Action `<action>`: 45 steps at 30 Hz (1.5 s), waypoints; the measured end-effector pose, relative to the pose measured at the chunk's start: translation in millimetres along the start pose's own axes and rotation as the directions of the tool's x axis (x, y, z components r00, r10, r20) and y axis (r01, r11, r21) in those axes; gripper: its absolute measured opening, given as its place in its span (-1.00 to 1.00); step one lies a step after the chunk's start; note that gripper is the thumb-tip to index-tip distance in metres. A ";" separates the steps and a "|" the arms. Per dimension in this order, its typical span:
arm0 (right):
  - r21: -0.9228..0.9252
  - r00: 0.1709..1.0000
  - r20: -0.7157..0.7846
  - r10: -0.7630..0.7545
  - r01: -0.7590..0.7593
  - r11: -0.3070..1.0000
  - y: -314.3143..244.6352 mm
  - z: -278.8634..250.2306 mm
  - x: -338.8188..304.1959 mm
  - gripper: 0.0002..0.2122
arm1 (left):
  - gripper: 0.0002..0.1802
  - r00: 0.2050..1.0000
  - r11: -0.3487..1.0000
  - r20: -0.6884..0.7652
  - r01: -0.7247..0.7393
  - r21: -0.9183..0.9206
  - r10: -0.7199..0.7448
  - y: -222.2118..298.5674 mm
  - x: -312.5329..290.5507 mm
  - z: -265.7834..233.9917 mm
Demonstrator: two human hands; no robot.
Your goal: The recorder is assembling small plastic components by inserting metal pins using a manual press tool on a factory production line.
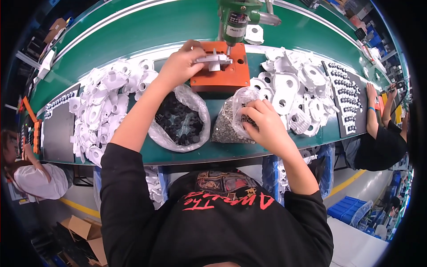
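Observation:
My left hand (181,64) grips a white plastic part (215,65) at its left end. That part lies over the orange fixture block (205,80), beneath the tip of a green machine head (235,20). At the mouth of a clear plastic bag of small metal screws (226,124), my right hand (266,124) has its fingers curled down into the contents. What its fingertips pinch is hidden. Just below my left wrist, an open clear bag (205,122) holds many black round pieces (178,122).
Piles of white plastic parts flank me on the left (104,107) and right (284,89). Farther out lie dark boards (58,133) with rows of small black pieces (349,95). Co-workers sit at both sides. Blue-lined bins (327,171) stand below the table edge.

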State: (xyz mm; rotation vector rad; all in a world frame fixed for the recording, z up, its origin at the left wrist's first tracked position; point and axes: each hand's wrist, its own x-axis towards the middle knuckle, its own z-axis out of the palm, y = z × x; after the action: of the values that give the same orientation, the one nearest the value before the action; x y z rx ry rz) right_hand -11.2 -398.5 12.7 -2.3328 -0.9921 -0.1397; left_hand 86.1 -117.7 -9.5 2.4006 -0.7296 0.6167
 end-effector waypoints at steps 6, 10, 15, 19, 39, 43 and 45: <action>0.002 1.000 -0.003 -0.010 0.010 1.000 -0.3 0.9 -0.1 -0.73 | -0.58 0.765 0.642 0.392 0.642 -0.419 -0.510 -7.6 33.0 -16.2; -0.006 1.000 -0.007 0.003 -0.003 1.000 -1.9 0.5 -1.2 -0.74 | -0.60 0.701 0.565 0.567 0.700 -0.436 -0.431 -31.7 44.4 -30.1; -0.003 1.000 -0.021 -0.010 0.010 1.000 -0.3 1.7 -1.8 -0.73 | -0.59 0.583 0.514 0.651 0.793 -0.328 -0.485 -39.1 46.9 -19.8; 0.000 1.000 -0.017 -0.001 0.001 1.000 1.7 2.7 -2.1 -0.73 | -0.59 0.636 0.700 0.566 0.701 -0.139 -0.524 -20.2 62.3 -8.0; -0.004 0.997 0.052 0.062 -0.062 0.998 -0.4 -5.6 17.5 -0.88 | -0.70 0.892 0.926 0.266 0.321 0.199 -0.367 39.1 4.0 -13.7; 0.254 0.978 0.063 0.200 -0.210 0.944 -1.1 -12.0 23.2 -0.90 | -0.71 0.639 0.967 0.734 0.234 0.099 -0.230 57.4 -74.8 -30.6; 0.296 0.980 0.023 0.195 -0.193 0.935 2.6 -12.8 23.0 -0.91 | -0.73 0.772 0.962 0.580 0.256 0.091 -0.260 73.8 -100.5 -17.6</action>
State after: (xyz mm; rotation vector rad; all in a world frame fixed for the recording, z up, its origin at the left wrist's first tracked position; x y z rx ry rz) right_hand 8.8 -392.8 29.1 -2.1336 -0.7166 0.0763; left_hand -38.8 -122.5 -25.5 2.6490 -0.6065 -0.2690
